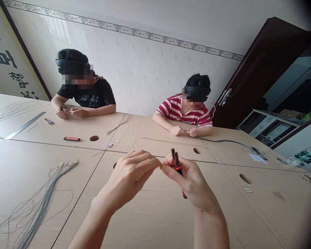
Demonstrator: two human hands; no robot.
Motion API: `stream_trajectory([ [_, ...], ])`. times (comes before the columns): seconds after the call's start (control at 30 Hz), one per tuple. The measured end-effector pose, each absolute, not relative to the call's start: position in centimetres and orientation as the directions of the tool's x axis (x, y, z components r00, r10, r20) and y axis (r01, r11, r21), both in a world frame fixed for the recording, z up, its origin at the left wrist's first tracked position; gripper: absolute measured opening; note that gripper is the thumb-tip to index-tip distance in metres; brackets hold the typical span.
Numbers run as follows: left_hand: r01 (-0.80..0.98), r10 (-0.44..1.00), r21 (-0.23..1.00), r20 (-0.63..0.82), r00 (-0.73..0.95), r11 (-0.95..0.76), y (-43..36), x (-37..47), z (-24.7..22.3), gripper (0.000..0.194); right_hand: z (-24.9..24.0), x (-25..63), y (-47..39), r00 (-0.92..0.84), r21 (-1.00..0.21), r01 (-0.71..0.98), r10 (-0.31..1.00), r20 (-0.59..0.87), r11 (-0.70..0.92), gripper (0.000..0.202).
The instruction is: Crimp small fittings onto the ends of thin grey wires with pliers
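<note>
My left hand (131, 178) is closed in a pinch, its fingertips meeting those of my right hand above the table. A thin cord (156, 177) hangs down from where the fingertips meet; the small part between them is mostly hidden. In my right hand (193, 181) lies a pair of pliers (176, 162) with red and black handles, jaws pointing up and slightly apart. The thumb and forefinger of that hand also pinch at the cord's end. To the left on the table rests a bundle of grey-green cords (48, 197) with small metal pieces at the ends.
Across the table (150, 221) sit a person in black (98, 95) and a person in red stripes (171, 109), both working with their hands. A metal ruler (26, 125), a red-black item (72, 139), more cords (121, 122) and a bottle (307, 155) lie around. Round holes (245, 178) pierce the tabletop.
</note>
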State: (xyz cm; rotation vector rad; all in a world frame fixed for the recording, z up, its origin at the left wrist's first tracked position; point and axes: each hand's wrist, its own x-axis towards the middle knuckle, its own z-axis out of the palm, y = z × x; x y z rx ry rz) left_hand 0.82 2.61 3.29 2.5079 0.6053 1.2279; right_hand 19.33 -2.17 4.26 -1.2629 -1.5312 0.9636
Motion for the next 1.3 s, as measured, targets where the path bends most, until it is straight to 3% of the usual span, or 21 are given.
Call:
stream_trajectory([
  [0.17,0.143,0.535,0.549,0.669,0.516,-0.824,2.78,1.26,3.08,0.019,4.48,19.34,-2.11,-0.051,-0.944,0.268,0.981,0.187,0.193,0.027],
  [0.43,0.24,0.635,0.61,0.591,0.497,-0.755,2.78,0.84,3.3,0.015,4.56,19.26,-2.07,-0.051,-0.949,0.264,0.985,0.162,0.17,0.027],
  [1.0,0.211,0.7,0.712,0.51,0.499,-0.669,2.09,1.02,3.49,0.014,4.48,18.99,-1.67,-0.125,-0.97,0.164,0.98,0.158,0.177,0.024],
  [1.3,0.136,0.819,0.866,0.388,0.423,-0.481,2.67,1.12,3.47,0.025,4.49,18.81,-2.21,-0.004,-0.914,0.335,0.971,0.239,0.227,0.022],
])
